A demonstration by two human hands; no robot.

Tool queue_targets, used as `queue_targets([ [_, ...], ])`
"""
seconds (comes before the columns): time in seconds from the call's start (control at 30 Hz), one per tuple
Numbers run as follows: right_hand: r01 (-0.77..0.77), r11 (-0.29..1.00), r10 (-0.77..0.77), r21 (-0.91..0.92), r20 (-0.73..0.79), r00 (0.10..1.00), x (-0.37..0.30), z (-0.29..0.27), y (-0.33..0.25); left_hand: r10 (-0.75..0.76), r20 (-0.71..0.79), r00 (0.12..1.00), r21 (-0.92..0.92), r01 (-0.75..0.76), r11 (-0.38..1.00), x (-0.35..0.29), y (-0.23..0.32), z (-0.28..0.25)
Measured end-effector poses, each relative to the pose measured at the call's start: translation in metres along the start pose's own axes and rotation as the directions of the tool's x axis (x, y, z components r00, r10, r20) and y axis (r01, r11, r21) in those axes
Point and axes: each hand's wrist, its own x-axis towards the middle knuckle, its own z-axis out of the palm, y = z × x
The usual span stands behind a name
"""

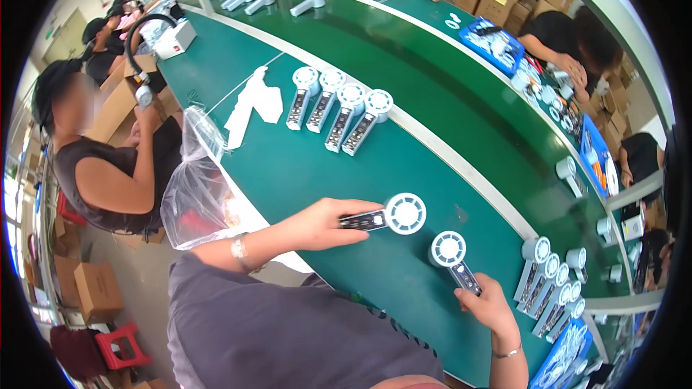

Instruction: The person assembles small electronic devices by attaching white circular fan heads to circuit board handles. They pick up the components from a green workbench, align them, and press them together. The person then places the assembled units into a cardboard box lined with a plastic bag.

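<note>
My left hand (pixel 326 225) is closed round the handle of a small handheld fan (pixel 406 214), its round white-and-grey head pointing right. My right hand (pixel 491 304) grips the lower handle of a second handheld fan (pixel 448 248), whose head points up and left. Both handles are uncovered on the upper side and show dark inner parts. The two fans are held apart above the green table (pixel 310 180), their heads close to each other. Fingers and palms hide the handle ends.
Several similar fans (pixel 351 94) lie ahead in a row; others (pixel 551 274) lie at the right beside a blue tray (pixel 566 353). White cloth-like pieces (pixel 256 104) and a clear plastic bag (pixel 198 198) are at left. Beyond a pale rail runs a green conveyor belt (pixel 404 65). A person (pixel 108 151) sits left.
</note>
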Motion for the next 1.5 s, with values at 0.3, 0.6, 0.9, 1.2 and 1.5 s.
queue_targets([
  [0.3,0.059,0.989,-0.079,-0.135,-0.149,0.986,-0.055,0.015,0.018,-0.184,0.305,0.934,0.361,0.065,0.930,-0.031,0.003,-0.023],
  [0.6,0.137,0.989,-0.145,-0.048,-0.273,0.951,-0.071,0.012,0.019,-0.290,0.133,0.948,0.122,0.275,0.954,-0.030,0.009,-0.014],
  [0.9,0.195,0.980,-0.176,0.035,-0.291,0.940,-0.105,0.016,0.021,-0.204,0.269,0.941,0.125,0.176,0.977,-0.045,0.018,-0.012],
  [1.2,0.403,0.911,-0.365,-0.087,-0.627,0.689,-0.104,-0.014,0.000,0.412,-0.130,0.902,0.396,-0.334,0.855,0.009,0.052,0.002],
  [1.5,0.881,0.449,-0.373,-0.149,-0.927,0.033,-0.069,-0.013,-0.051,0.762,-0.626,0.165,0.394,-0.777,0.491,0.078,0.074,0.039],
])
